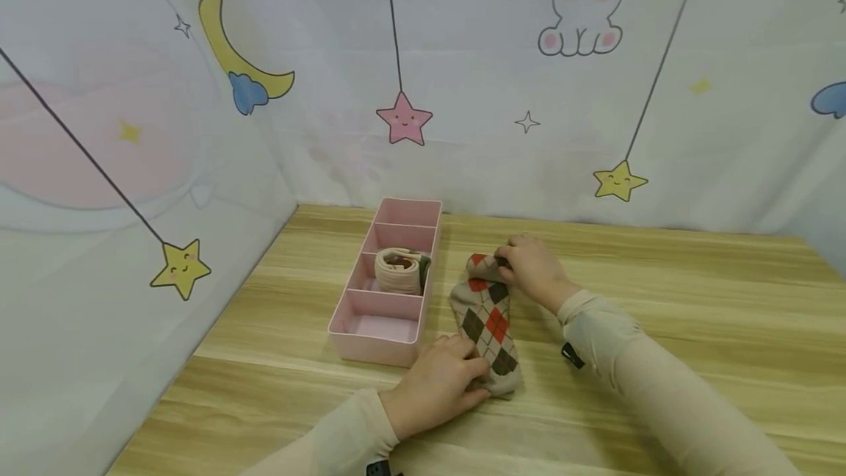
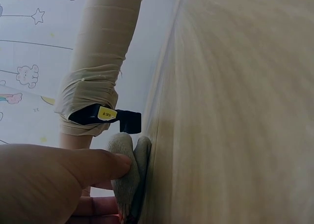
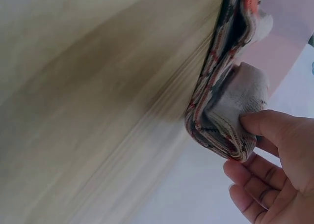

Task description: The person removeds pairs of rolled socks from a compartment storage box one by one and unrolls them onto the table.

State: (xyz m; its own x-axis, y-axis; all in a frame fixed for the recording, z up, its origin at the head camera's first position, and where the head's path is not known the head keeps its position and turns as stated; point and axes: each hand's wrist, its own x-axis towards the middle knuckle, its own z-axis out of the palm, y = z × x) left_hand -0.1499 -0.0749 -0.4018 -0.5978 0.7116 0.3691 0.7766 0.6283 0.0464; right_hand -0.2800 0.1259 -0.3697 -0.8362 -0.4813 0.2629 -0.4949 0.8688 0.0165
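Observation:
An argyle sock point(image 1: 487, 322), beige with red and dark diamonds, lies lengthwise on the table, its far end folded over. My right hand point(image 1: 534, 270) pinches that folded end between thumb and fingers; the right wrist view shows the layered fold point(image 3: 240, 111) lifted a little. My left hand point(image 1: 441, 382) rests on the near end of the sock, and in the left wrist view its thumb point(image 2: 98, 162) presses the grey knit from above. Left of the sock stands a pink divided box point(image 1: 377, 350); a rolled beige sock point(image 1: 398, 274) sits in one of its compartments.
The wooden table point(image 1: 694, 300) reaches to a printed cloth backdrop point(image 1: 476, 167) at the back and left. The pink box is close beside the left hand. A dark wrist device point(image 1: 572, 355) is on the right sleeve.

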